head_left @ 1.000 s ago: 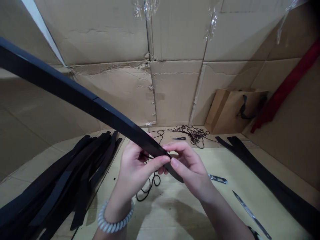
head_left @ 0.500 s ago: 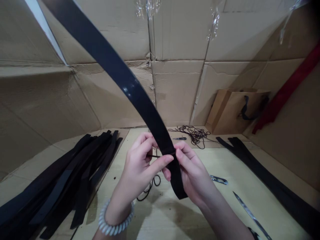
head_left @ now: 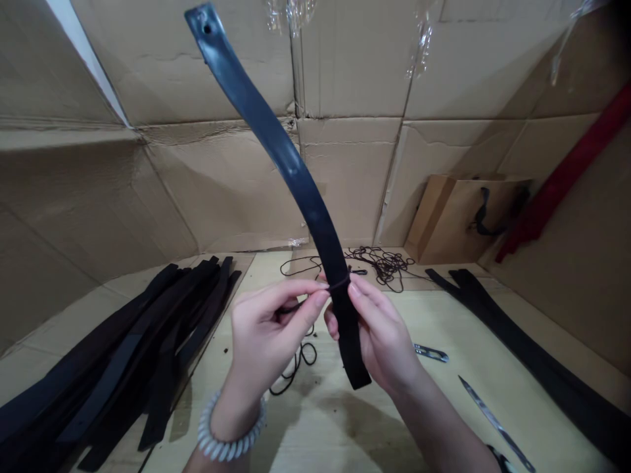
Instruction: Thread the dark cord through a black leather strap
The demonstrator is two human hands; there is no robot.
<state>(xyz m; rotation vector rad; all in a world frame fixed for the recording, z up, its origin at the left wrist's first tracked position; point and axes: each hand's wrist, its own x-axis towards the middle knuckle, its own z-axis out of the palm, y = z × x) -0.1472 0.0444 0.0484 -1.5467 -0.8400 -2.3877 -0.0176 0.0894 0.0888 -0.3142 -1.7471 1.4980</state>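
Strap [head_left: 290, 164], black and curved, stands nearly upright toward 11 o'clock, right hand [head_left: 382, 338] clasping its lower part, left hand [head_left: 266, 335] pinching a thin cord [head_left: 296, 358] at its 9 o'clock edge.

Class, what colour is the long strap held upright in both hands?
Glossy black, seen in the head view: the strap rises from the left hand and right hand.

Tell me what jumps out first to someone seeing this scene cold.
A long black strap stands nearly upright mid-frame, with a hole near its top end. The left hand and right hand pinch it low down, where a thin black cord crosses it. A heap of black straps lies left on the cardboard floor.
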